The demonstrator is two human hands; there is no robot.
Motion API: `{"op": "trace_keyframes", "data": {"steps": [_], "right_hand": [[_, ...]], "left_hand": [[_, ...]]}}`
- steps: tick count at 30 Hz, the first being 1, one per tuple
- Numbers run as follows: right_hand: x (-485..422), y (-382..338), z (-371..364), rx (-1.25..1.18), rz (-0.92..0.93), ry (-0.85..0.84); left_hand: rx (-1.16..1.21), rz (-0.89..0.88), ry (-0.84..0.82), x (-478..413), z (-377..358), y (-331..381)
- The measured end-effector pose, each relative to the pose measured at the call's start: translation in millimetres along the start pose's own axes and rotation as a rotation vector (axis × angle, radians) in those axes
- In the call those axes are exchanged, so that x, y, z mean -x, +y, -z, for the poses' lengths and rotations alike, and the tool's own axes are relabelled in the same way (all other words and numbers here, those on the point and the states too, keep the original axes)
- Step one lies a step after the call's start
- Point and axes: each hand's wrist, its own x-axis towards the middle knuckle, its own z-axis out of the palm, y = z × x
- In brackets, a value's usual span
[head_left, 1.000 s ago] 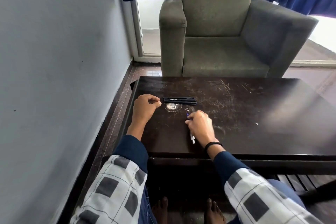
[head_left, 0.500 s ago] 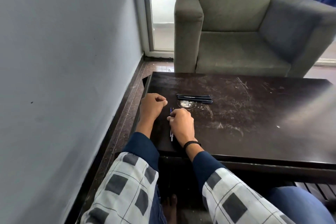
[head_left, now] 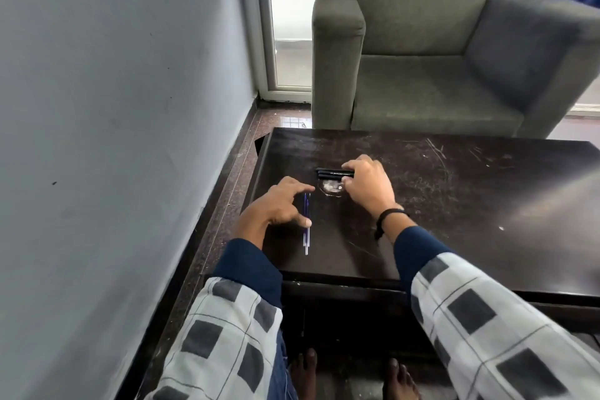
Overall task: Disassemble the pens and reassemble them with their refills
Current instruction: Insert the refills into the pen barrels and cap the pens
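Two blue refills [head_left: 306, 224] are laid side by side on the table [head_left: 454, 221]; two or three black pens [head_left: 332, 173] are stacked behind them; their right end is gripped by the right hand [head_left: 370, 188], moved there from the refills; the left hand [head_left: 277, 204], fisted before, is spread open beside the refills.

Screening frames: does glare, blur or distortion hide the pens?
Head view: window blown out behind the armchair; sheen washes the table's right side; wide-angle bends the wall; black pens and blue refills look sharp, the right hand covering the pens' right ends.
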Motion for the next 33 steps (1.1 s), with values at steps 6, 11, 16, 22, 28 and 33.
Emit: {"op": "trace_keyframes", "data": {"steps": [6, 11, 16, 22, 28, 33], "right_hand": [[-26.5, 16.2, 4.9, 0.272, 0.108, -0.284], [-26.1, 24.6, 4.2, 0.252, 0.156, -0.279], [-26.1, 31.1, 11.7, 0.171, 0.142, -0.257], [-13.1, 44.6, 22.4, 0.142, 0.210, -0.287], [15.9, 69.4, 49.8, 0.188, 0.313, -0.385], [42.6, 92.6, 71.5, 0.227, 0.391, -0.439]], "left_hand": [[-0.186, -0.058, -0.090, -3.2, -4.3, -4.8], [-0.247, -0.092, -0.086, -4.1, -7.3, -5.6], [-0.210, -0.126, -0.053, -6.8, -9.1, -6.7], [-0.099, -0.119, -0.039, -6.4, -6.5, -8.6], [-0.065, -0.135, -0.034, -4.6, -4.6, -7.4], [-0.053, -0.179, 0.039, -0.2, -5.9, 7.1]]}}
